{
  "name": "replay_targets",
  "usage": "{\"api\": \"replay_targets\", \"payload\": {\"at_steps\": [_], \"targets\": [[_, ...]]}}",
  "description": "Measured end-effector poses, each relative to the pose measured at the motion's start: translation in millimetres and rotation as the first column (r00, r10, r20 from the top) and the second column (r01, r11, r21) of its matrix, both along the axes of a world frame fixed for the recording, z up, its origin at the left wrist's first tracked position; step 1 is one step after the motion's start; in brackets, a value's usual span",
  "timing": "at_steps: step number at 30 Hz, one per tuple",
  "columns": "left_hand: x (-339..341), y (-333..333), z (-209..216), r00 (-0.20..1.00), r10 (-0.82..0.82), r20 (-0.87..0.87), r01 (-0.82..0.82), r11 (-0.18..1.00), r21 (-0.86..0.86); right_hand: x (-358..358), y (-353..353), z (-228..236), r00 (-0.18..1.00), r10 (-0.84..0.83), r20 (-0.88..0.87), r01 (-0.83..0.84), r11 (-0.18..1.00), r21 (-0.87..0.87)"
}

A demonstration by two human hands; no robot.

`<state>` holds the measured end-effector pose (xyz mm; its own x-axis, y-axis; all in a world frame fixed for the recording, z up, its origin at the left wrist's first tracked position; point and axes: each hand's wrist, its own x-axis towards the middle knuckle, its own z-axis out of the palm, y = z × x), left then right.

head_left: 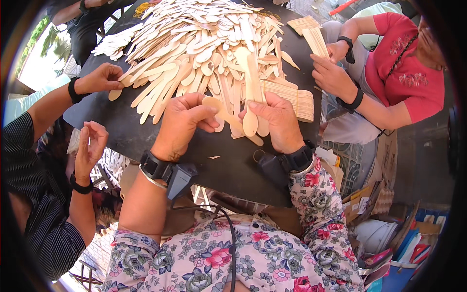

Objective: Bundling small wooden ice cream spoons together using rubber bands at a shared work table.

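Observation:
Near the front edge of the dark table [219,165], my two hands are close together in front of a big pile of flat wooden spoons [199,48]. A wooden spoon [212,102] is pinched between the thumb and fingers of my left hand [180,124], its handle slanting down to the right. My right hand [280,121] is closed on a few more wooden spoons [250,124], one with its rounded end pointing toward me. How many it holds is partly hidden by the fingers. Just beyond my right hand lies a neat stack of wooden spoons [299,102].
At the left, a person's hand [102,78] touches a spoon at the pile's edge; their other hand [91,146] is raised. On the right, a person in red holds a bundle of spoons [314,35]. Yellow bands [142,9] lie behind. A cable [231,233] hangs before me.

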<state>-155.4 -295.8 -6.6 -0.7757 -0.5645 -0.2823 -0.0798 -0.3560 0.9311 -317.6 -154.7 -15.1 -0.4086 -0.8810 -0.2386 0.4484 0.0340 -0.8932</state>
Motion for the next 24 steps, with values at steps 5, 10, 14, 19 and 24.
{"api": "replay_targets", "payload": {"at_steps": [5,10,14,19,24], "targets": [[22,-16,11,0.972,-0.135,0.194,0.149,0.987,-0.058,-8,3,0,0.997,-0.072,-0.024,0.071,0.996,-0.045],[43,-31,14,0.927,-0.171,0.334,0.23,0.962,-0.145,-2,3,3,0.999,-0.035,-0.015,0.034,0.999,-0.036],[53,-39,4,0.878,0.101,0.467,0.172,0.845,-0.506,3,3,10,1.0,0.02,0.024,-0.02,1.0,-0.012],[31,-9,3,0.964,0.258,-0.07,-0.258,0.83,-0.494,7,4,18,0.99,0.115,0.083,-0.121,0.99,0.073],[5,23,5,0.99,0.012,-0.137,-0.134,0.331,-0.934,7,4,24,0.988,0.155,0.002,-0.155,0.985,0.075]]}}
